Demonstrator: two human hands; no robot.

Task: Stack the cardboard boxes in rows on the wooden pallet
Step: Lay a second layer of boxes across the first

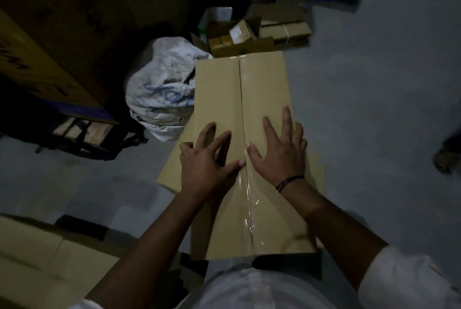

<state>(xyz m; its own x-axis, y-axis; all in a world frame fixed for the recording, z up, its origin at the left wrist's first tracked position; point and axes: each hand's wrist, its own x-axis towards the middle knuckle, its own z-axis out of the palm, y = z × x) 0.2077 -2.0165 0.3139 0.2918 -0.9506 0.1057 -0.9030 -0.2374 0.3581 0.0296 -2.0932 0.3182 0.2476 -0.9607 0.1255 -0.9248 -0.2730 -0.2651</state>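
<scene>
Cardboard box [262,89] taped seam between both hands' spread fingers [270,129], pressing flaps

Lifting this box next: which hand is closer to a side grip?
Probably left: the left hand bends a finger over the cardboard box edge; the right hand lies flat on top.

Two hands are counted, the left hand [207,159] and the right hand [279,151]. One taped box [262,89] is seen, one sack [162,89], one open carton [254,45] (small boxes [222,40] inside, number unclear) and one pallet [82,134].
</scene>
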